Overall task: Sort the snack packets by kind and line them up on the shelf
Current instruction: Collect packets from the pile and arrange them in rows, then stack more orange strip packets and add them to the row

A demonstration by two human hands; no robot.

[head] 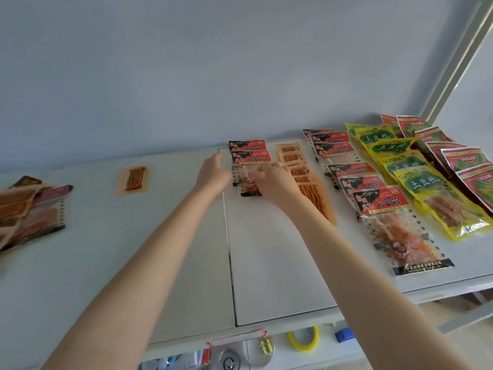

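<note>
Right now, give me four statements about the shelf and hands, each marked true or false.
1. Both hands are on the two red-and-black packets at the back of the shelf. True: left hand, right hand.
2. The yellow packets lie left of the hands. False: they lie to the right.
3. A single orange packet lies alone, left of the hands. True.
4. The unsorted pile is at the far right. False: far left.
</note>
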